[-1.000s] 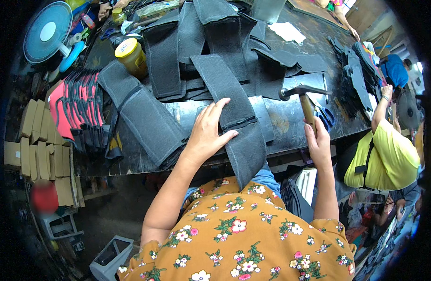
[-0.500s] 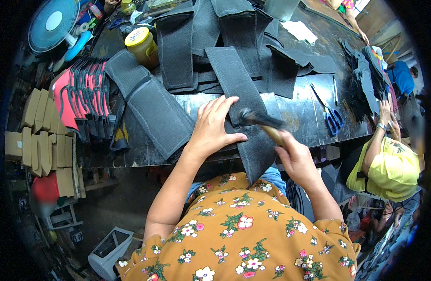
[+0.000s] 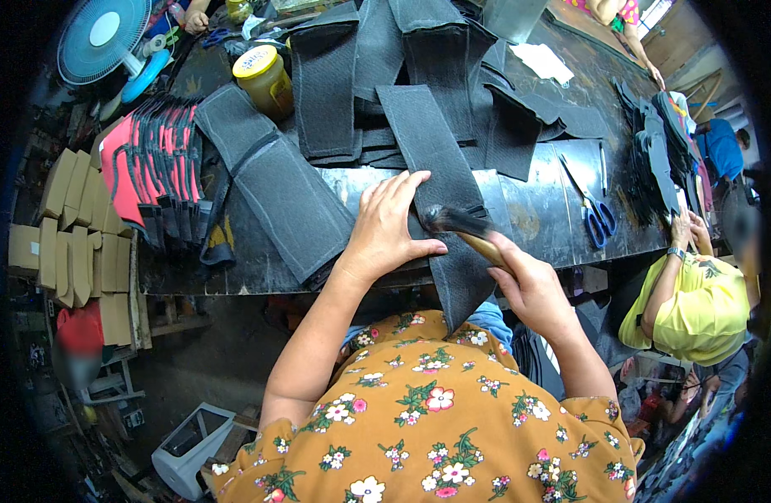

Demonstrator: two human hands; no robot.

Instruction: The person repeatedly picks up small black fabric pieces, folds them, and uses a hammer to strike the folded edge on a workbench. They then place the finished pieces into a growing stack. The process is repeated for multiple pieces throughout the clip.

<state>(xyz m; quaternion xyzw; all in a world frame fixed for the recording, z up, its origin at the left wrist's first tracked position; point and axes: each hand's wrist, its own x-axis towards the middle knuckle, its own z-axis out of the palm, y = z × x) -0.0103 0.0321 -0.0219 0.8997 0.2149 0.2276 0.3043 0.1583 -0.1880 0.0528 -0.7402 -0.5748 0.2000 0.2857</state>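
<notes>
A long black fabric strip (image 3: 427, 134) lies across the near table edge, its lower end hanging toward my lap. My left hand (image 3: 385, 222) is open along its left side, with fingertips and thumb touching the strip. In my right hand (image 3: 532, 285) is a hammer (image 3: 483, 248) with a wooden handle and a dark head. The head is down at the strip's middle, beside a small raised fold or layered edge (image 3: 477, 211); whether it touches the cloth I cannot tell.
Stacked black pieces (image 3: 322, 101) and a stitched black panel (image 3: 293, 210) surround the strip. Blue-handled scissors (image 3: 599, 220) lie at right, a yellow-lidded jar (image 3: 264, 80) and pink-black pieces (image 3: 150, 163) at left. A co-worker in yellow (image 3: 695, 306) handles black pieces (image 3: 645, 151) at right.
The hammer was blurred by motion half a second ago; now its head shows more sharply, at nearly the same spot on the strip. My left hand keeps its place on the strip.
</notes>
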